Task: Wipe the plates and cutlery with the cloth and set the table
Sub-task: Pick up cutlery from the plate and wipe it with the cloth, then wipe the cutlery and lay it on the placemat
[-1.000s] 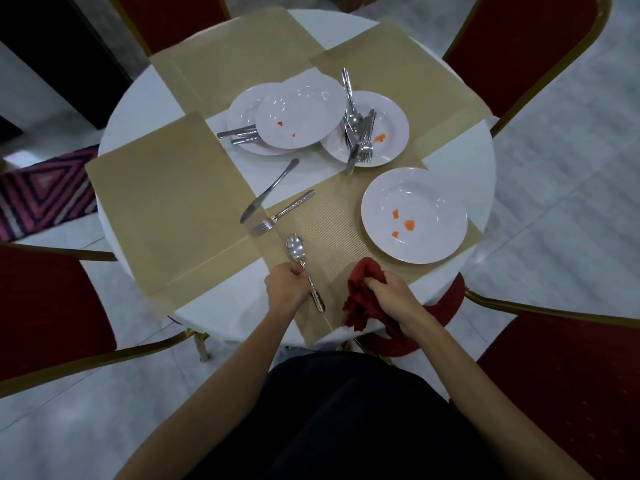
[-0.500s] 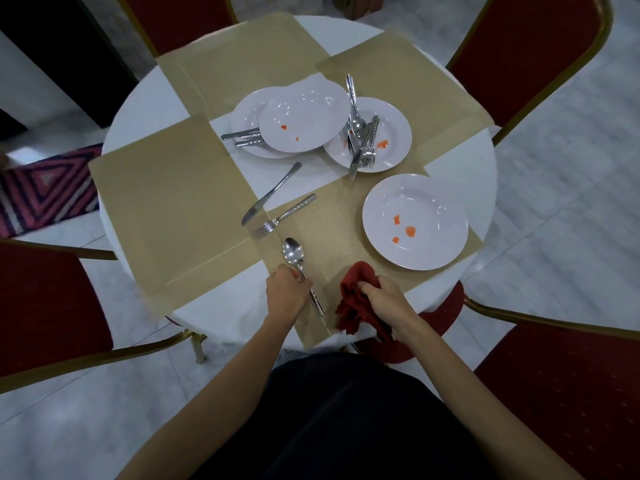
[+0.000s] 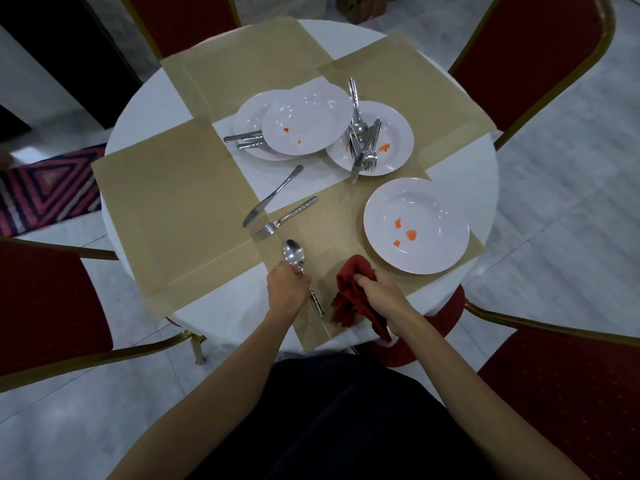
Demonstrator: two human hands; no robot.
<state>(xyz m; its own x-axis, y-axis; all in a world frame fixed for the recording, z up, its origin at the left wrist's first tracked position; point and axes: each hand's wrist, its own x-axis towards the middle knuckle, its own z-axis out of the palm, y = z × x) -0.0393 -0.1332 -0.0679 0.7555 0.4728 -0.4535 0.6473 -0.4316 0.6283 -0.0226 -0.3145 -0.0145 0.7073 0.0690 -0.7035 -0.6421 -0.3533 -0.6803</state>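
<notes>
Clearly the left hand (image 3: 289, 292) is closed round the spoon (image 3: 294, 253) at its neck, bowl pointing away and handle trailing back over the near placemat (image 3: 332, 220), probably to steady it for wiping; the right hand (image 3: 382, 296) has its fingers bunched shut on the red cloth (image 3: 351, 296), held just beside the handle; a fork (image 3: 284, 220) and knife (image 3: 272, 200) lie farther out, while the nearest plate (image 3: 415, 225) shows orange specks, so most wiping seems undone.
</notes>
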